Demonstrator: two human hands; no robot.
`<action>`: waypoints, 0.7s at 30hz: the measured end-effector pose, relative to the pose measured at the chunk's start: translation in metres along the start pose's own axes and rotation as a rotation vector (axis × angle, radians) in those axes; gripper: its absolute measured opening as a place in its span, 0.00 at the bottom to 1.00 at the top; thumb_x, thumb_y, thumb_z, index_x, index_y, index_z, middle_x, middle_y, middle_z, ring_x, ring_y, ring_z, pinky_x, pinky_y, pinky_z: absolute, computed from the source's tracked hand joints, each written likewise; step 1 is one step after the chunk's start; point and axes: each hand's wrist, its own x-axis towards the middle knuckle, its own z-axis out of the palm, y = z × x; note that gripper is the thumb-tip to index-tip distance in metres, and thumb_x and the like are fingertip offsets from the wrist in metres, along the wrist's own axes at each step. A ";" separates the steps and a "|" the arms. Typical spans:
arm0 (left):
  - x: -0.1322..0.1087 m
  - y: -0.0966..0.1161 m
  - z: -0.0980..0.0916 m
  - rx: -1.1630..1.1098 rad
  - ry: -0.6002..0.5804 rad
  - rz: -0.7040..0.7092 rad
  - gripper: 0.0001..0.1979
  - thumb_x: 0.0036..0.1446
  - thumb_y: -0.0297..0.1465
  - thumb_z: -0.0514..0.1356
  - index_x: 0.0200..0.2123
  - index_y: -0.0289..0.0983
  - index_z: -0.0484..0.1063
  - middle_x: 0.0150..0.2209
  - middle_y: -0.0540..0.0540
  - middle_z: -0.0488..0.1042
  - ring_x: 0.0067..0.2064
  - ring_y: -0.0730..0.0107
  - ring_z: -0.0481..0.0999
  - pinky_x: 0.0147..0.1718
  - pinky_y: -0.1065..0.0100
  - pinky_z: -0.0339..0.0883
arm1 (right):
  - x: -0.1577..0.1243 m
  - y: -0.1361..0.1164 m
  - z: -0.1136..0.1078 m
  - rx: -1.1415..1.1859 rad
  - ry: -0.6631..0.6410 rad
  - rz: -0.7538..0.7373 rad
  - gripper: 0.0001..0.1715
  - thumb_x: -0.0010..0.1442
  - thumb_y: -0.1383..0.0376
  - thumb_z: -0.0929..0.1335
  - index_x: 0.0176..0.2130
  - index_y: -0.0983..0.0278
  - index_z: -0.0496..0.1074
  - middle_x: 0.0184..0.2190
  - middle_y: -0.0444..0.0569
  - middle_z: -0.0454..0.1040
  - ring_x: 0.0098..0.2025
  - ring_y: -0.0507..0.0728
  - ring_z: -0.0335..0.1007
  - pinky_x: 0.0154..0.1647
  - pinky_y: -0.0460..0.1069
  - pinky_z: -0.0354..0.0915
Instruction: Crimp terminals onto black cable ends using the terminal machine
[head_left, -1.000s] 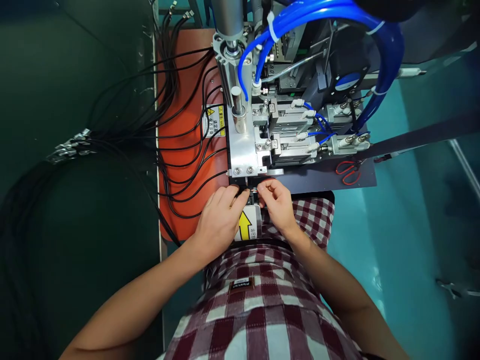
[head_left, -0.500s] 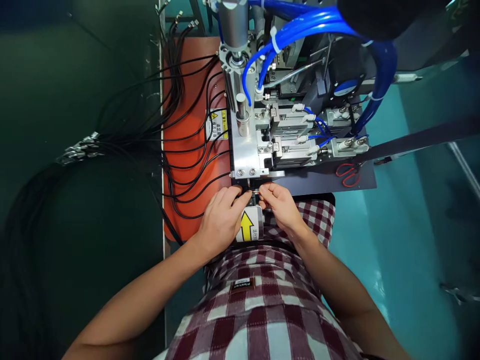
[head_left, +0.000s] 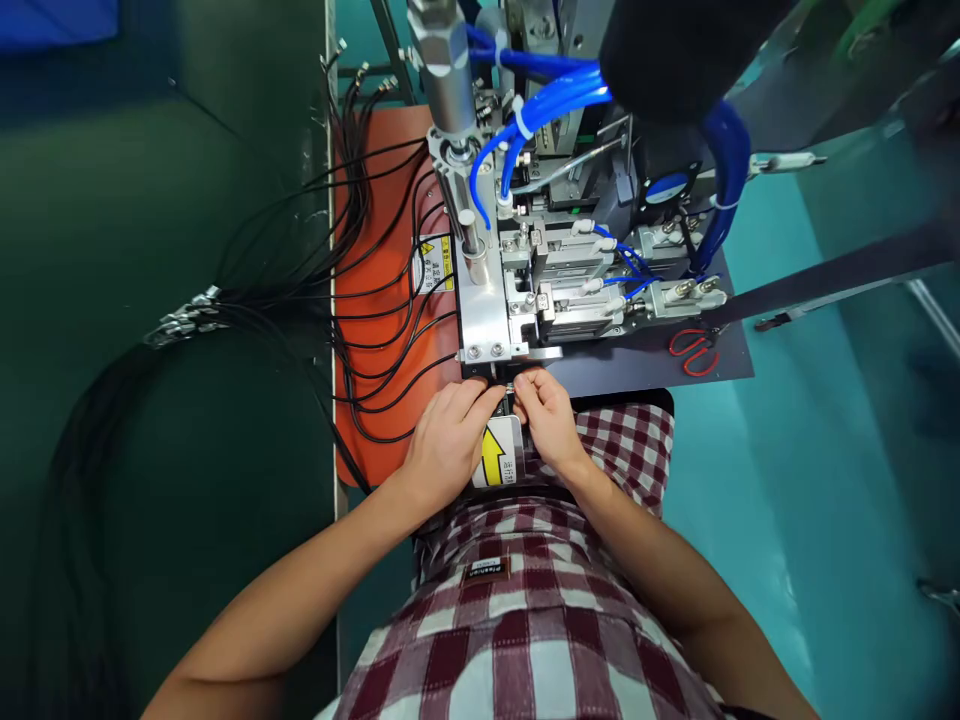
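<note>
At the front of the machine (head_left: 480,318), my two hands meet just above a label with a yellow arrow (head_left: 493,455). The fingertips of my right hand (head_left: 550,415) pinch a tiny silvery piece (head_left: 511,388) that looks like a connector; its kind is too small to be sure of. My left hand (head_left: 444,432) lies palm down on the other side, thumb and forefinger drawn together close to the same piece. What those left fingertips grip, if anything, is hidden. Black cables (head_left: 390,342) run over an orange mat (head_left: 379,385) to the machine's left side.
A bundle of cables with metal plugs (head_left: 191,315) lies on the dark green surface at left. Blue air hoses (head_left: 562,100) arch above the machine's cylinders. Red-handled scissors (head_left: 694,353) rest on the grey plate (head_left: 622,372) at right.
The whole view has shifted slightly. My right fingers appear a little closer to the left fingertips, with less of the small piece showing between them. Both hands stay at the machine's front.
</note>
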 end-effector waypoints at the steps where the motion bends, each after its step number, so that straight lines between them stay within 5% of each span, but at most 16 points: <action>1: 0.001 0.000 0.001 -0.002 0.000 -0.002 0.16 0.61 0.22 0.51 0.51 0.31 0.70 0.43 0.38 0.71 0.41 0.59 0.68 0.39 0.61 0.68 | 0.000 0.001 0.000 0.009 -0.001 0.005 0.18 0.60 0.51 0.67 0.30 0.62 0.63 0.19 0.36 0.58 0.20 0.47 0.54 0.22 0.45 0.53; 8: -0.015 0.005 -0.010 -0.120 -0.014 -0.184 0.19 0.63 0.22 0.47 0.56 0.31 0.65 0.47 0.37 0.68 0.49 0.59 0.68 0.48 0.60 0.69 | 0.005 0.003 -0.004 0.003 -0.045 -0.034 0.18 0.59 0.51 0.67 0.30 0.62 0.63 0.19 0.36 0.59 0.20 0.48 0.55 0.23 0.46 0.54; 14: -0.052 0.020 -0.017 0.071 -0.049 -0.406 0.24 0.66 0.30 0.48 0.63 0.29 0.58 0.56 0.30 0.61 0.57 0.49 0.63 0.54 0.50 0.65 | 0.006 0.005 -0.007 -0.008 -0.055 -0.052 0.16 0.59 0.53 0.67 0.30 0.62 0.63 0.20 0.37 0.61 0.21 0.48 0.57 0.24 0.46 0.55; 21: -0.051 0.008 -0.008 0.135 -0.003 -0.353 0.22 0.67 0.31 0.47 0.61 0.31 0.62 0.59 0.33 0.62 0.60 0.50 0.61 0.57 0.50 0.63 | 0.010 0.008 -0.007 -0.024 -0.041 -0.068 0.19 0.57 0.50 0.68 0.29 0.61 0.65 0.19 0.38 0.62 0.21 0.49 0.59 0.25 0.46 0.57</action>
